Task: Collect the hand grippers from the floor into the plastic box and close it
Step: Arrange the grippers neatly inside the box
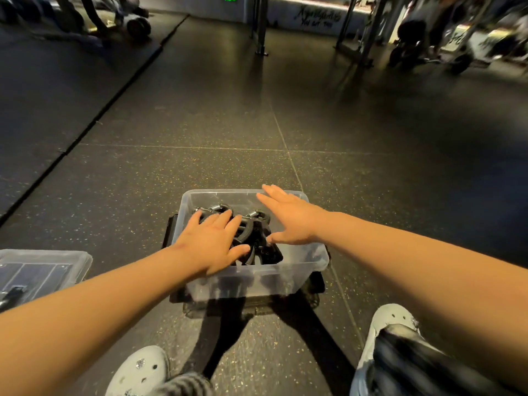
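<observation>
Looking down on a clear plastic box (251, 278), open at the top, set on a dark speckled gym floor (200, 124). Inside the box, a tangled heap of black hand grippers (258, 241) with metal springs, gathered toward its middle and left. Above the near left part of the box, the left hand (211, 241), palm down, fingers (225, 221) straight and spread over the heap, gripping nothing; impossible to tell whether touching the heap or just above it. Above the far right corner of the box, the right hand (288, 218), palm down too, fingers (271, 192) straight and slightly fanned, holding nothing, thumb reaching in over the box's middle. To the left of the box and apart from it, what looks like a clear plastic lid (43, 264) lying flat on the floor. On the near side of the box, two pale clog shoes, one to the left (140, 370) and one to the right (391, 318). Far beyond the box, blurred metal gym frames (360, 27).
</observation>
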